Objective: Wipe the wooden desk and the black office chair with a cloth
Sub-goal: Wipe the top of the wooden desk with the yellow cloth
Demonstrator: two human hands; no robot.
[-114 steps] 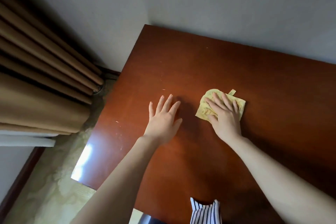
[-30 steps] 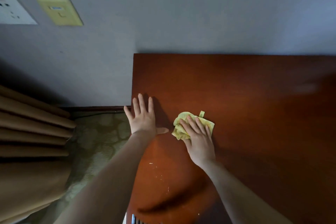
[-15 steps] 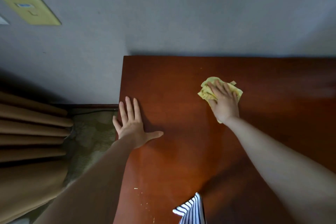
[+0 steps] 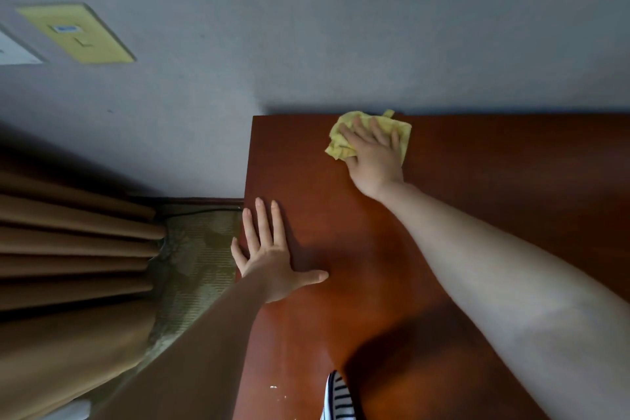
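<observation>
Right hand (image 4: 375,157), fingers (image 4: 376,129) spread flat, presses yellow cloth (image 4: 341,143) at tabletop (image 4: 494,215) far edge by wall (image 4: 341,44). Left hand (image 4: 272,262) flat, holds nothing, braces at left edge. Risks: cloth snagging against wall; white crumbs (image 4: 276,390) near front missed; chair unseen, unwiped.

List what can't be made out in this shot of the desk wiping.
- Black office chair: nowhere in the head view.
- Desk: right and near parts cut off by the frame edges.
- Cloth: middle hidden under the right hand.
- Desk surface beneath the left hand: covered by its palm.
- Yellow wall plate: markings too small to read.
</observation>
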